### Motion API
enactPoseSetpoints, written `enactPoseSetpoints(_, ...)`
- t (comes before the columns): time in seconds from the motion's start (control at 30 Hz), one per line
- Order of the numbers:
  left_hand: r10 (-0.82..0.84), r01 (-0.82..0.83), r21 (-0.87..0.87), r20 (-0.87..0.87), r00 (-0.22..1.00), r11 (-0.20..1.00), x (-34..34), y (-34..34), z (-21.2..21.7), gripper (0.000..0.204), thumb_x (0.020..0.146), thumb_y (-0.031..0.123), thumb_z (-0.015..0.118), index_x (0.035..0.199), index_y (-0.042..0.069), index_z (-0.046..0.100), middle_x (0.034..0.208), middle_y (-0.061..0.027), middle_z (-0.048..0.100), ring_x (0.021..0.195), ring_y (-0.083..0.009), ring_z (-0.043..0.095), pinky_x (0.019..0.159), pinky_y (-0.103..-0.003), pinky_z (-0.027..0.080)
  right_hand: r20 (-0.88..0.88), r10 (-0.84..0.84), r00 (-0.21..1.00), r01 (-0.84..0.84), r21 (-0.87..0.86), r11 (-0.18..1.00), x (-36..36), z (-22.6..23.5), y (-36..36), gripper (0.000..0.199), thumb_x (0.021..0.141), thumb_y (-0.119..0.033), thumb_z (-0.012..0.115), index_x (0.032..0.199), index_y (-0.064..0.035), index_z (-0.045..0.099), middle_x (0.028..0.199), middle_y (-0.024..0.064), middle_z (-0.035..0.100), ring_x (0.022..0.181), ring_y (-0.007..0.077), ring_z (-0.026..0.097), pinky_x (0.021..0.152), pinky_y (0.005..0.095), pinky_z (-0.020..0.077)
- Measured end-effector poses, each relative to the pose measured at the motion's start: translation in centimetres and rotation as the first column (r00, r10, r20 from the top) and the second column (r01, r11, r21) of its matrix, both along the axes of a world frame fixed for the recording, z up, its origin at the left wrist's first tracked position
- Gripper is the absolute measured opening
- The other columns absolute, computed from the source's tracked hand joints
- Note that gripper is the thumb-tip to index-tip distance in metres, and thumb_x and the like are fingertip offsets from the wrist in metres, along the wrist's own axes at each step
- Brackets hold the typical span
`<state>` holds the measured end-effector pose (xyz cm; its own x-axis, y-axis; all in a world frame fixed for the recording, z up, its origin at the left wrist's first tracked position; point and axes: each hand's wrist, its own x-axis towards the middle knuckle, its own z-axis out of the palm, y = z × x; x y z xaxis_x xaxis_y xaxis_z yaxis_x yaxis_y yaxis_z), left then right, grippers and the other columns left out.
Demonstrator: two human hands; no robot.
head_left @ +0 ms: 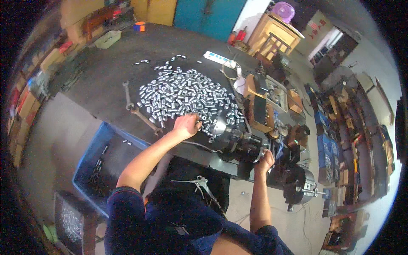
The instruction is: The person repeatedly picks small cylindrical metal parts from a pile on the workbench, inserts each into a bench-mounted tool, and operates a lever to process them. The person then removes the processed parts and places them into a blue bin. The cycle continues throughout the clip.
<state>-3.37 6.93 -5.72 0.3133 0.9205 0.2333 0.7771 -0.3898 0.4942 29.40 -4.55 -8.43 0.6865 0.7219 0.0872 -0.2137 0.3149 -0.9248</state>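
Observation:
A wide pile of short silver metal cylinders (187,91) covers the middle of the dark workbench (106,85). At its near edge is my left hand (187,125), fingers curled closed beside the shiny round front of a dark bench machine (238,142). Whatever those fingers hold is too small or hidden to make out. My right hand (266,160) is closed at the machine's right end, its grip hidden. Below the bench edge, an air blow gun (199,183) lies on dark cloth.
Two wrenches (146,121) lie left of the pile. A blue crate (85,165) with some metal pieces stands at lower left. Behind the pile is a white power strip (219,58). A second machine with a round chuck (299,187) stands at right, before loaded shelves (357,140).

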Motion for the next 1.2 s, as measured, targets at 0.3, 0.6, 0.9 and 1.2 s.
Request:
enactPoseSetpoints(0.3, -0.181, 0.181, -0.019, -0.215, 0.960, 0.983, 0.2, -0.8, -0.7, 0.028, 0.070, 0.020, 0.052, 0.095, 0.009, 0.053, 0.076, -0.0146, 0.058, 0.068, -0.0324, 0.057, 0.061, -0.042, 0.046, 0.000, -0.020, 1.000, 0.020, 0.008, 1.000, -1.0, 0.5, -2.3, 0.013, 0.075, -0.010, 0.047, 0.077, 0.0000, 0.053, 0.059, -0.0012, 0.045, 0.045, 0.0041, 0.035, 0.039, 0.0167, 0.0259)
enactPoseSetpoints(0.6, -0.284, 0.309, 0.103, -0.207, 0.936, 0.945, -1.0, -1.4, -0.7, 0.022, 0.063, 0.021, 0.056, 0.078, 0.006, 0.057, 0.063, -0.0151, 0.057, 0.062, -0.0329, 0.056, 0.056, -0.042, 0.044, -0.027, -0.011, 1.000, 0.011, 0.004, 1.000, -1.0, 0.3, -2.0, 0.013, 0.078, -0.011, 0.046, 0.078, -0.0003, 0.054, 0.058, -0.0015, 0.045, 0.044, 0.0040, 0.036, 0.038, 0.0161, 0.0254)
enactPoseSetpoints(0.9, -0.070, 0.575, -0.196, 0.910, 0.408, 0.794, -1.1, -1.9, 5.2, 0.017, 0.074, 0.000, 0.053, 0.091, 0.000, 0.049, 0.069, -0.0042, 0.055, 0.059, -0.0106, 0.054, 0.054, -0.022, 0.043, -0.071, -0.001, 0.997, 0.000, -0.009, 1.000, -0.8, 0.4, -2.1, 0.014, 0.080, -0.013, 0.046, 0.077, -0.0008, 0.053, 0.059, -0.0022, 0.045, 0.046, 0.0033, 0.036, 0.038, 0.0152, 0.0256)
enactPoseSetpoints(1.2, -0.118, 0.559, -0.212, 0.861, 0.495, 0.801, 0.1, -2.3, 5.9, 0.016, 0.080, 0.001, 0.051, 0.093, -0.008, 0.053, 0.075, -0.0104, 0.059, 0.065, -0.0161, 0.060, 0.062, -0.027, 0.048, -0.054, -0.042, 0.998, 0.040, -0.039, 0.998, -1.3, 0.6, -2.6, 0.014, 0.079, -0.012, 0.045, 0.078, -0.0004, 0.053, 0.060, -0.0023, 0.044, 0.047, 0.0041, 0.035, 0.040, 0.0166, 0.0245)
